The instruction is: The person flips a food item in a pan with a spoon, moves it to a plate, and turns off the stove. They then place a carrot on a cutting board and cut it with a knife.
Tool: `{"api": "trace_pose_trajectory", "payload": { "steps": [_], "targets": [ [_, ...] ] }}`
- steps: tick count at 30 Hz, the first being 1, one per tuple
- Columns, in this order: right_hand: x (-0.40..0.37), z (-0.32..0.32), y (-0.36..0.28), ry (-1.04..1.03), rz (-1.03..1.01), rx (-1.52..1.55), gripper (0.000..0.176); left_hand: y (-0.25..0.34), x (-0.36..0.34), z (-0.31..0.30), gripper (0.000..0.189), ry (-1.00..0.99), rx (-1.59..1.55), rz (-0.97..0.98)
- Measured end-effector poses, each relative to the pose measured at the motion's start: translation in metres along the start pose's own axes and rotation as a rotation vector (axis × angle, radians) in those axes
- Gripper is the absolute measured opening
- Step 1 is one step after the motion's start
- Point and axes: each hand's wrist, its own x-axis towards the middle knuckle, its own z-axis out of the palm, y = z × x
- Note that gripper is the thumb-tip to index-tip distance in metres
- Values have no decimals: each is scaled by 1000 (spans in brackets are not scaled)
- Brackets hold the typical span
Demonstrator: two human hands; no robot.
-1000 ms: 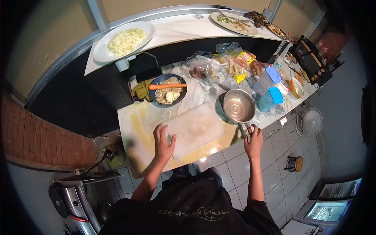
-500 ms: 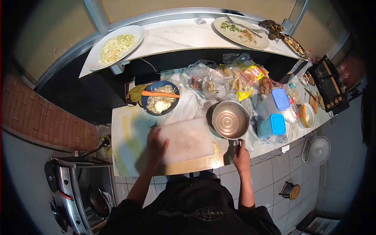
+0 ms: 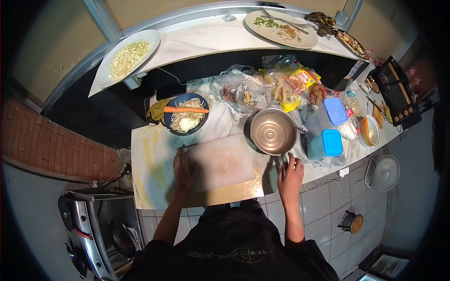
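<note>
A white cutting board (image 3: 225, 161) lies flat near the counter's front edge. My left hand (image 3: 184, 173) rests at its left side, open, thumb apart from the fingers. To the board's right stands a metal saucepan (image 3: 272, 133), its inside bare and ringed at the bottom, with the handle pointing toward me. My right hand (image 3: 290, 177) is at the end of that handle, fingers spread and fingertips right by it, not wrapped round it. Behind the board, a dark blue plate (image 3: 168, 125) carries bean sprouts, a pale lump and a whole carrot (image 3: 186, 109).
Plastic bags of food (image 3: 246, 91) and a yellow packet (image 3: 305, 77) crowd the back. Blue-lidded containers (image 3: 332, 143) stand right of the saucepan. The raised shelf holds a plate of chopped pale vegetable (image 3: 129, 58) and a plate with chopped greens (image 3: 281, 30).
My right hand has loosened from the saucepan handle, its fingers now spread. The saucepan sits slightly farther back. My left hand stays by the board's left side.
</note>
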Motion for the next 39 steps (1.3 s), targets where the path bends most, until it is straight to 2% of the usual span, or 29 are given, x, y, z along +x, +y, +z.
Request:
{"api": "trace_pose_trajectory", "payload": {
  "steps": [1, 2, 5, 6, 7, 8, 10, 13, 17, 22, 25, 27, 31, 34, 39],
  "targets": [
    [-1, -4, -9, 83, -43, 2, 33, 0, -1, -1, 64, 2, -13, -6],
    [-4, -2, -16, 78, -48, 0, 33, 0, -2, -2, 64, 3, -14, -14],
    [-10, 8, -36, -46, -201, 297, 12, -2, 7, -6, 64, 34, -110, -30],
    [-13, 14, -44, -46, -205, 293, 12, -5, 12, -7, 56, 64, -165, -59],
    [-16, 19, -53, -160, -219, 340, 11, -7, 19, -8, 48, 95, -220, -87],
    [-17, 24, -62, -274, -234, 387, 11, -12, 29, -10, 48, 101, -220, -89],
    [-21, 29, -83, -303, -271, 436, 12, -24, 53, -19, 28, 175, -258, 39],
    [-26, 36, -104, -372, -299, 512, 14, -29, 97, -41, 17, 201, -252, 118],
    [-25, 42, -118, -444, -303, 546, 15, -33, 133, -57, 15, 174, -307, 104],
    [-15, 46, -128, -470, -250, 533, 14, -46, 142, -41, 15, 118, -369, 70],
    [-10, 58, -132, -463, -253, 525, 15, -54, 148, -29, 25, -27, -328, 79],
    [-1, 64, -138, -460, -286, 533, 16, -56, 155, -23, 27, -48, -293, 84],
    [36, 79, -156, -518, -318, 547, 17, -58, 169, -12, 35, -111, -229, 99],
    [78, 106, -167, -511, -419, 561, 20, -54, 173, -10, 36, -143, -236, 101],
    [146, 166, -189, -248, -591, 285, 37, -49, 169, -15, 29, -117, -223, 73]
  ]
}}
